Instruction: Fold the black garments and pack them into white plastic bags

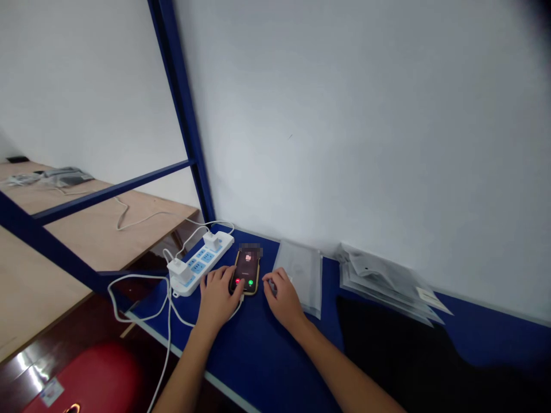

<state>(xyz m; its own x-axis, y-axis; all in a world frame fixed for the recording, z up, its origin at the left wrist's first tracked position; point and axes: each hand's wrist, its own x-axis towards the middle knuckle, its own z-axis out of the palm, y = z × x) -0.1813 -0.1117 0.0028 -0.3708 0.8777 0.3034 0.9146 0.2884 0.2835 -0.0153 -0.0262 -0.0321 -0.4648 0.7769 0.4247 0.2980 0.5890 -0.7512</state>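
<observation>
A smartphone (248, 269) lies face up on the blue table (267, 350), its screen lit with a red and a green round button. My left hand (218, 295) rests beside its lower left edge, fingers spread, thumb touching the screen near the red button. My right hand (282, 295) lies just right of the phone with fingers curled loosely on the table, nothing visible in it. A white cable runs under my left hand toward the phone.
A white power strip (198, 264) with two white chargers plugged in lies left of the phone, cables trailing off the table edge. Clear plastic bags (301, 272) and a larger stack (383, 281) lie along the white wall. Blue shelf frame (185, 115), wooden boards, red stool (94, 378) at left.
</observation>
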